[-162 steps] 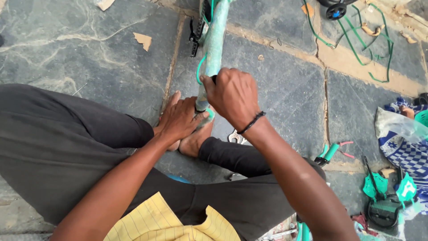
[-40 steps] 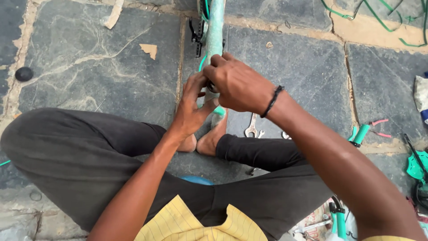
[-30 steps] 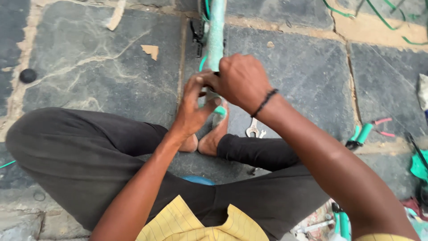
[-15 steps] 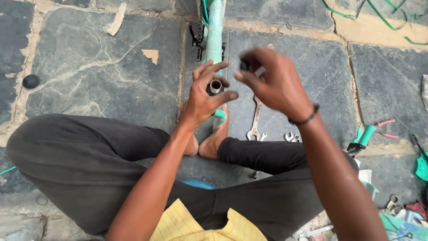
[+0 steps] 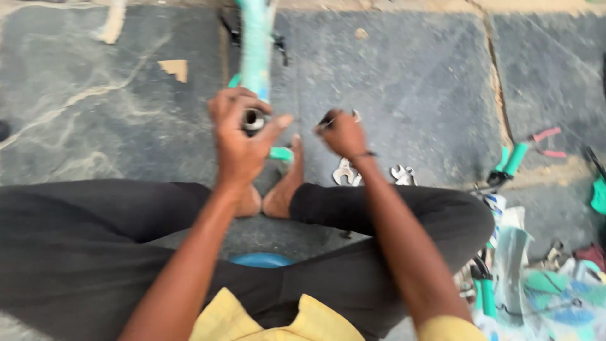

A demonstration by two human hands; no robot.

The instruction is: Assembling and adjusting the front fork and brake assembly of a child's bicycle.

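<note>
A teal bicycle frame tube (image 5: 255,47) runs away from me across the stone floor, its open metal end (image 5: 253,119) toward me. My left hand (image 5: 241,142) wraps around that end from below. My right hand (image 5: 343,134) is off the tube, a little to its right, pinching a small dark part between its fingertips; blur hides what it is. I sit cross-legged in black trousers, my bare feet (image 5: 278,189) just under the tube end.
Metal spanners (image 5: 346,172) lie on the floor by my right knee. Green-handled pliers (image 5: 510,163) and a red-handled tool (image 5: 546,142) lie to the right. Plastic bags and teal parts (image 5: 543,284) pile at lower right. A blue disc (image 5: 262,259) shows between my legs.
My right hand let go of the tube end, lifted away to the right and came down holding a small part. My left hand stayed on the tube. The camera view shifted right.
</note>
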